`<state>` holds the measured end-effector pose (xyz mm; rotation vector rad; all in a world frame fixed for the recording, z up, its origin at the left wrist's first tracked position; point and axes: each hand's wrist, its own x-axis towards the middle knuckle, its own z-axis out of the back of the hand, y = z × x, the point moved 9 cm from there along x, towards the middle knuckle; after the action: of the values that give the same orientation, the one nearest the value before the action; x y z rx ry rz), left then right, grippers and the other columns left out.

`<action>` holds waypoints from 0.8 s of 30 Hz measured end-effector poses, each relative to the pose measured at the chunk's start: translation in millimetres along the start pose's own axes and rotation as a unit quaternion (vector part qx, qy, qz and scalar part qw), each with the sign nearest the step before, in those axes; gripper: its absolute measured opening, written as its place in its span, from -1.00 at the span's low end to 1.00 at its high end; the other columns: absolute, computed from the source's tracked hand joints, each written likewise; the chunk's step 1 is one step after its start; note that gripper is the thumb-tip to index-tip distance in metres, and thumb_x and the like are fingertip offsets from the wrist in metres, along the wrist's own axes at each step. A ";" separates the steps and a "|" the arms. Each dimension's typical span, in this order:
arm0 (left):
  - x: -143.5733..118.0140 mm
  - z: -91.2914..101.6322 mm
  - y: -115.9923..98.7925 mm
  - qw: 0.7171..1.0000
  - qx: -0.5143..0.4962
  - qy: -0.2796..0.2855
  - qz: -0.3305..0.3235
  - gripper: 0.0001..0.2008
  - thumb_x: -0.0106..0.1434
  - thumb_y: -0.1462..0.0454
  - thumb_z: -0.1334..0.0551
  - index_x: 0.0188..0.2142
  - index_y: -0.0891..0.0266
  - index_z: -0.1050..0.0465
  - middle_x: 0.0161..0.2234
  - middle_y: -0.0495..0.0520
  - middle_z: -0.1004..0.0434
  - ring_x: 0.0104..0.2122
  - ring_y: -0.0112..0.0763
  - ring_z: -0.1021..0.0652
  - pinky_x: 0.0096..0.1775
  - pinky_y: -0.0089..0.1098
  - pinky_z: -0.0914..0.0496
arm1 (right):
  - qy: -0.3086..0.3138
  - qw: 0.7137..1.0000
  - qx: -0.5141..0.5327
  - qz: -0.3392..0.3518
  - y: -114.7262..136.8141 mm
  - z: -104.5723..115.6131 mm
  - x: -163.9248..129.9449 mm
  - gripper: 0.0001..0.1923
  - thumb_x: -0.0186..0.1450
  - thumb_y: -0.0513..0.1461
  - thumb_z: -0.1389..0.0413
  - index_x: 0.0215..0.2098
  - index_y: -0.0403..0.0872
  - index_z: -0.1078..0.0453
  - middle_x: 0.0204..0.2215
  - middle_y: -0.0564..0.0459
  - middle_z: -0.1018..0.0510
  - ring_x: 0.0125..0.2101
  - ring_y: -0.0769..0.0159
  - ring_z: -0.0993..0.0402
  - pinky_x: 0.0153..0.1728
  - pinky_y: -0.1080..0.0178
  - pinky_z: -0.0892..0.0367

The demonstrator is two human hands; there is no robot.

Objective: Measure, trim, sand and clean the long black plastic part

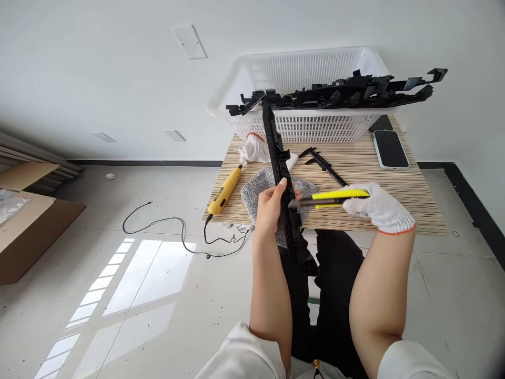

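Black plastic strip sits upright-ish in the bare left hand, fingers wrapped round its middle, running from above the lap up toward the white basket at the back of the striped table. Gloved right hand is closed on a yellow utility knife — its tip touches the strip's edge. Nearby on the table: a grey cloth, yellow rotary tool, black caliper and a phone — more black parts lie across the basket.
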<state>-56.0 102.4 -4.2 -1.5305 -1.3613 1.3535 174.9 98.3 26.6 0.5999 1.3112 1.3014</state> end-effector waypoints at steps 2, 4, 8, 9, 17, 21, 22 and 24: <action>-0.2 0.6 -0.1 1.000 -0.002 -0.003 0.000 -0.48 0.14 -0.14 -0.34 -0.21 0.28 -0.62 -0.48 0.09 -0.62 -0.56 -0.38 -0.58 -0.55 -0.45 -0.41 | 0.004 1.000 -0.006 -0.011 -1.9 0.5 -0.6 -0.76 0.09 -0.14 -0.29 -0.30 -0.09 -0.55 -0.63 0.15 -0.34 -0.64 0.48 -0.13 -0.62 0.32 -0.07; -0.5 1.2 -1.6 1.000 -0.009 -0.007 -0.006 -0.48 0.10 -0.14 -0.36 -0.25 0.28 -0.63 -0.47 0.09 -0.62 -0.53 -0.36 -0.60 -0.52 -0.45 -0.43 | 0.073 0.997 -0.030 -0.021 -3.7 -11.2 -1.5 -0.68 0.03 -0.14 -0.34 -0.27 -0.11 -0.57 -0.57 0.10 -0.43 -0.59 0.44 -0.24 -0.56 0.31 -0.16; -0.5 1.3 -2.9 1.000 -0.015 -0.008 -0.009 -0.49 0.09 -0.14 -0.38 -0.28 0.28 -0.63 -0.45 0.09 -0.62 -0.53 -0.36 -0.60 -0.55 -0.46 -0.41 | 0.046 0.998 -0.026 -0.018 -1.9 -8.3 0.3 -0.64 0.04 -0.12 -0.34 -0.22 -0.09 -0.58 -0.52 0.09 -0.47 -0.55 0.42 -0.27 -0.52 0.30 -0.20; -0.4 1.3 -3.0 1.000 -0.017 -0.007 -0.009 -0.50 0.11 -0.13 -0.37 -0.27 0.28 -0.63 -0.46 0.09 -0.62 -0.53 -0.37 -0.59 -0.57 -0.46 -0.39 | 0.048 0.998 -0.027 -0.019 -1.9 -9.2 0.6 -0.64 0.03 -0.12 -0.35 -0.22 -0.09 -0.58 -0.52 0.09 -0.47 -0.55 0.42 -0.26 -0.53 0.30 -0.19; 0.2 3.8 -1.8 1.000 0.013 -0.008 -0.003 -0.42 0.21 -0.20 -0.22 -0.31 0.30 -0.63 -0.47 0.14 -0.61 -0.59 -0.40 -0.54 -0.68 -0.50 -0.20 | 0.049 0.998 -0.039 -0.013 -4.0 -10.3 2.6 -0.64 0.06 -0.10 -0.35 -0.20 -0.09 -0.57 -0.55 0.11 -0.43 -0.59 0.46 -0.19 -0.56 0.31 -0.11; 0.6 2.3 -0.6 1.000 0.008 -0.001 0.002 -0.41 0.21 -0.20 -0.22 -0.35 0.31 -0.63 -0.49 0.16 -0.60 -0.58 -0.40 -0.54 -0.70 -0.51 -0.13 | 0.027 0.999 -0.034 -0.007 -3.2 -6.2 3.3 -0.65 0.10 -0.08 -0.32 -0.21 -0.10 -0.57 -0.56 0.12 -0.42 -0.59 0.47 -0.18 -0.56 0.32 -0.11; 0.9 2.4 -0.9 1.000 0.004 -0.001 0.000 -0.42 0.21 -0.20 -0.23 -0.34 0.31 -0.63 -0.47 0.16 -0.61 -0.56 -0.39 -0.55 -0.69 -0.52 -0.14 | 0.052 0.998 -0.037 -0.008 -3.4 -10.6 3.0 -0.64 0.07 -0.09 -0.34 -0.21 -0.10 -0.57 -0.54 0.11 -0.44 -0.58 0.46 -0.21 -0.55 0.32 -0.12; 1.9 2.6 -2.2 1.000 -0.009 0.002 -0.010 -0.48 0.18 -0.16 -0.29 -0.30 0.27 -0.63 -0.42 0.14 -0.63 -0.53 -0.39 -0.57 -0.67 -0.53 -0.16 | 0.064 0.997 -0.037 -0.010 -3.9 -12.5 2.9 -0.62 0.05 -0.10 -0.36 -0.20 -0.10 -0.57 -0.53 0.09 -0.45 -0.57 0.45 -0.22 -0.55 0.31 -0.13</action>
<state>-59.2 104.4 -3.2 -1.5272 -1.3871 1.3297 164.1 95.8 19.0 0.4567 1.3639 1.3847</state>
